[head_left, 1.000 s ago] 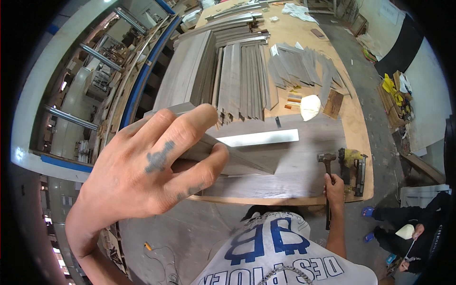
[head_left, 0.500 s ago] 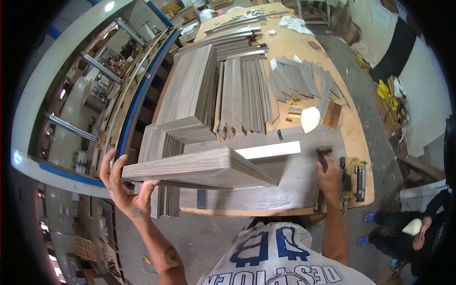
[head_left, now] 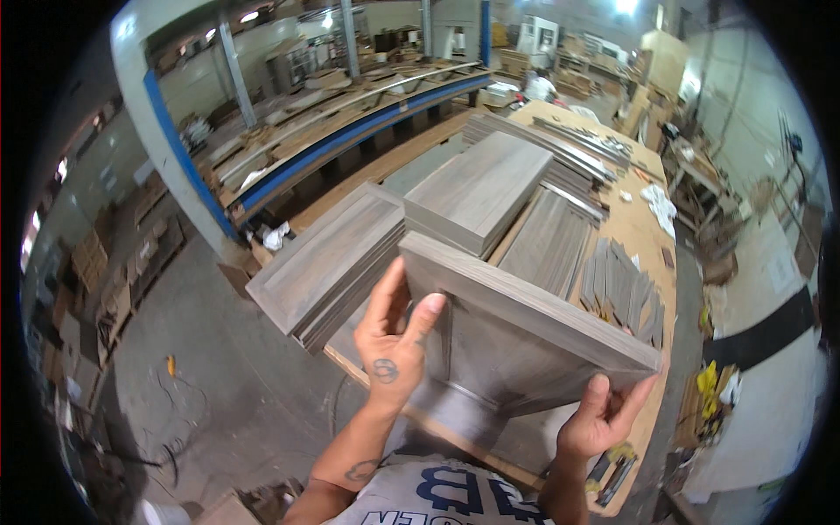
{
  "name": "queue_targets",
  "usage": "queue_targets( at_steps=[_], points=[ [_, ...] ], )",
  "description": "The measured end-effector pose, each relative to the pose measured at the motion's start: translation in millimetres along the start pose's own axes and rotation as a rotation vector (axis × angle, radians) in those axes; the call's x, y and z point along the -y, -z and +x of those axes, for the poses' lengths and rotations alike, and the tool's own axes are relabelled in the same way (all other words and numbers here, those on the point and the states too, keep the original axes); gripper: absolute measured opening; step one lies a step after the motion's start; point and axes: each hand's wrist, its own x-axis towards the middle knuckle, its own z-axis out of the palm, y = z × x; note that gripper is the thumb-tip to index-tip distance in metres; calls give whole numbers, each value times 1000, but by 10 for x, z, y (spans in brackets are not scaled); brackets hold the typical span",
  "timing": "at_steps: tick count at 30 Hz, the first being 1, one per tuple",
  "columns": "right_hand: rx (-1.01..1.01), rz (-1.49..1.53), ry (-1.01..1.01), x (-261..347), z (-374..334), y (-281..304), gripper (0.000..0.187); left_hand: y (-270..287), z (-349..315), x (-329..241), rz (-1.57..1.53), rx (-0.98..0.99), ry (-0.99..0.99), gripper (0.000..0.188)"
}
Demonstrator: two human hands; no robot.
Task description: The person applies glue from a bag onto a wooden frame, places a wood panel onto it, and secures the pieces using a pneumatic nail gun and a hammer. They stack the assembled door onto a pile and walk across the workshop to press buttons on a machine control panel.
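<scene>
A grey wood-grain panel (head_left: pixel 529 311) with a raised edge, like a cabinet door, is held tilted above the near part of the workbench. My left hand (head_left: pixel 391 341) grips its left end, thumb on the face and fingers behind. At the opposite lower corner, my right hand (head_left: pixel 604 422) pinches the edge between thumb and fingers. A yellow and black nail gun (head_left: pixel 617 472) lies on the bench beside my right forearm, partly hidden. The hammer does not show now. Behind the panel sit a stack of similar grey panels (head_left: pixel 337 254) and a taller stack (head_left: pixel 479 188).
Grey strips (head_left: pixel 549 236) and a fan of thin offcuts (head_left: pixel 619 280) cover the bench's right half. A white cloth (head_left: pixel 658 206) hangs at its far right edge. Left is a long blue-edged rack (head_left: pixel 350 144). A cable with a yellow end (head_left: pixel 171 366) lies on the floor.
My right hand has let go of the hammer and taken the panel's right end. The panel has been raised and turned, its right end now lower. The view has swung up and left.
</scene>
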Motion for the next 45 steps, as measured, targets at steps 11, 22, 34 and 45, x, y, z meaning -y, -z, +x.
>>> queue_targets(
  at_steps=[11, 22, 34, 45],
  points=[
    [-114, -29, 53, -486, -487, 27, 62, 81, -373, 447, 53, -52, -2, 48],
    [60, -41, -321, -792, -673, 230, 46, 950, -1512, 2442, 567, 246, 351, 49],
    [-126, 195, -313, -752, -247, -107, 30, 794, -1671, 2824, -323, -192, 1329, 83],
    [-607, 651, -482, -615, -114, 61, 45, 708, -235, 1827, -348, -43, 585, 86]
  ],
)
